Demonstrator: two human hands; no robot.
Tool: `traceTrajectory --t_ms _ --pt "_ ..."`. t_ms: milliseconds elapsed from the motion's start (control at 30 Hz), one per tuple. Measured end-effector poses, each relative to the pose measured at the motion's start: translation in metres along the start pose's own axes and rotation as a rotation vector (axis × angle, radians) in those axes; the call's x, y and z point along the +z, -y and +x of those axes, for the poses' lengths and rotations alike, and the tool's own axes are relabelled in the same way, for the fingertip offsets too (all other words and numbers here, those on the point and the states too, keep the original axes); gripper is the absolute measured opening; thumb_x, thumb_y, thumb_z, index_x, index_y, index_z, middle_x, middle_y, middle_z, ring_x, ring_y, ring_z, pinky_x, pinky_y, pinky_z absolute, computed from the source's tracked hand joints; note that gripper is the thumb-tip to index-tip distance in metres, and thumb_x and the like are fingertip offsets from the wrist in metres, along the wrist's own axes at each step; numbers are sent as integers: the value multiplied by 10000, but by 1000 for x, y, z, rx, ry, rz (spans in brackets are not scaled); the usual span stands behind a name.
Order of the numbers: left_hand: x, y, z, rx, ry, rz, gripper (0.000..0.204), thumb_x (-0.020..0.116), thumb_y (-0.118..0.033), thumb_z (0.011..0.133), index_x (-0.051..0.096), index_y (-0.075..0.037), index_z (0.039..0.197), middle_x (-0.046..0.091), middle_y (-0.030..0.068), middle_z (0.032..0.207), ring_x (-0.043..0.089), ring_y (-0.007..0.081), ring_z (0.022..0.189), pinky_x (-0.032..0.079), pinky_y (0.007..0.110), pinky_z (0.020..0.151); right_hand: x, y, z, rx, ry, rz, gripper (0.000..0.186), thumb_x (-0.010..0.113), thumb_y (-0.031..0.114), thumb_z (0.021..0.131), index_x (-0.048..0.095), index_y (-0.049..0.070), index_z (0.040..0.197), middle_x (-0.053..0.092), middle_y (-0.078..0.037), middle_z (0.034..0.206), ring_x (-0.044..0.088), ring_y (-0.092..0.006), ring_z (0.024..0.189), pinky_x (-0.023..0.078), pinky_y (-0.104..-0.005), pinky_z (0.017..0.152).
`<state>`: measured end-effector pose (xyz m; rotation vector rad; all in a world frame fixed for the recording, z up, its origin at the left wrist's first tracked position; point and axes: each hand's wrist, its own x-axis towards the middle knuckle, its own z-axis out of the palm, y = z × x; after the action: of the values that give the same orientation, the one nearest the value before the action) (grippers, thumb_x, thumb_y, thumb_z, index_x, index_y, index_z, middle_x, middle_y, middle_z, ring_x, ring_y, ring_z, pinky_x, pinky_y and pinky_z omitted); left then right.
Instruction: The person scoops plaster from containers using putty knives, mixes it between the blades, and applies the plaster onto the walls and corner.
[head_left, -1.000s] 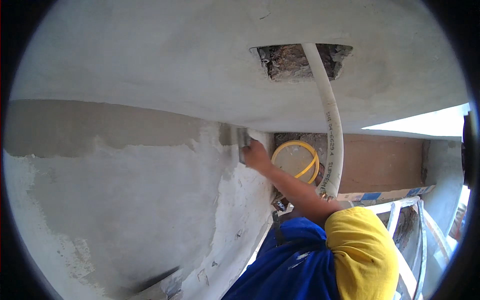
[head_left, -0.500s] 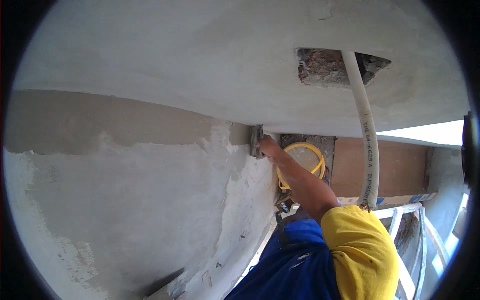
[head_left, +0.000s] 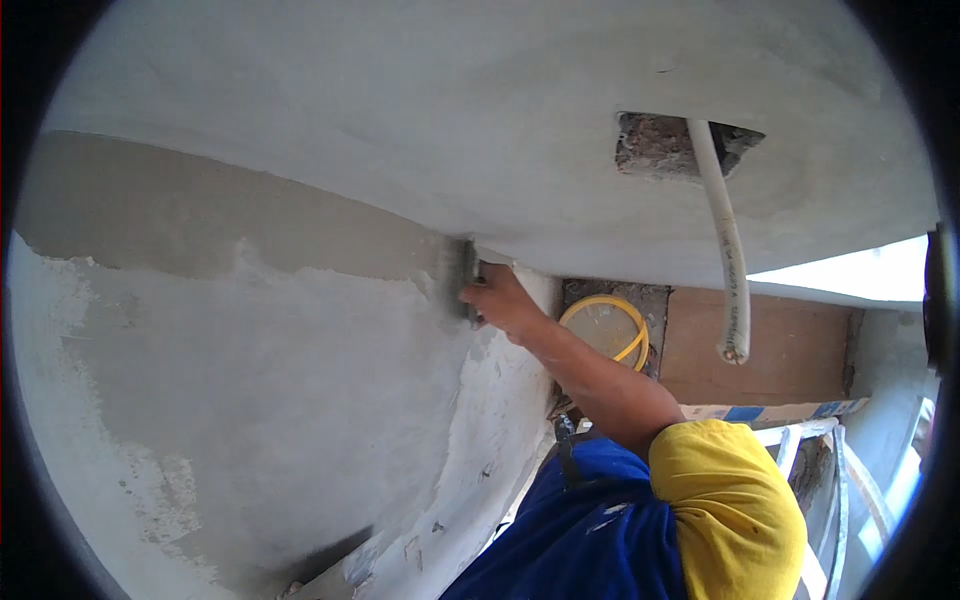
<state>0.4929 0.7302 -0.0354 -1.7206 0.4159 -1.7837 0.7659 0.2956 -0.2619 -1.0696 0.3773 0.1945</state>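
My right hand [head_left: 497,298] reaches up from a yellow sleeve [head_left: 725,510] and grips a grey plastering trowel [head_left: 469,268]. The trowel is seen nearly edge-on, slightly blurred, against the wall just below the ceiling line. A darker band of damp-looking plaster [head_left: 220,215] runs along the top of the wall to the left of it. Lighter, smoother grey plaster [head_left: 300,400] lies below that band, with a ragged edge by my forearm. My left hand is out of view.
A pale cable or pipe [head_left: 722,240] hangs from a rough hole [head_left: 655,148] in the ceiling. Past my arm are a coiled yellow hose [head_left: 642,325], a brown board [head_left: 760,340] and a white metal frame [head_left: 790,450]. A dark recess [head_left: 325,558] shows low on the wall.
My right hand and the trowel have moved left along the top of the wall, away from the corner. The view has shifted slightly.
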Motion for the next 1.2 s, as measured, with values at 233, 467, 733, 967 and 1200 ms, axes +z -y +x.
traceTrajectory --t_ms 233,467,733,967,1200 --pt "6 -32 31 -42 90 47 399 415 -355 994 575 8 1035 548 75 665 484 160 460 437 246 444 43 46 -20 -293 -69 -414 440 616 139 774 510 -138 1099 604 -257 838 631 -335 774 511 -416 679" --pt "10 -12 13 -71 -1 -139 432 404 -380 993 553 12 1095 583 94 730 518 170 498 453 270 472 38 82 -90 -501 25 -413 499 570 89 774 434 -133 1199 570 -354 984 552 -466 990 452 -468 861" --pt "2 -1 3 -47 16 -190 478 370 -414 994 556 7 1125 620 113 822 558 185 567 471 288 533 -81 -142 35 -204 -386 -551 328 509 136 823 571 -49 1087 647 -280 909 627 -454 791 521 -484 731" --pt "-21 21 7 19 88 -124 531 327 -450 996 569 0 1142 657 132 924 599 203 648 490 305 606 -58 -159 59 129 2 141 294 467 48 828 576 -6 1096 640 -167 844 659 -257 691 535 -394 515" --pt "-11 -22 17 54 252 286 587 282 -489 995 536 -4 1207 673 127 956 596 216 642 489 310 629 -89 -213 115 -21 -56 -41 259 522 54 783 581 -25 1023 584 -102 736 575 -219 589 453 -370 469"
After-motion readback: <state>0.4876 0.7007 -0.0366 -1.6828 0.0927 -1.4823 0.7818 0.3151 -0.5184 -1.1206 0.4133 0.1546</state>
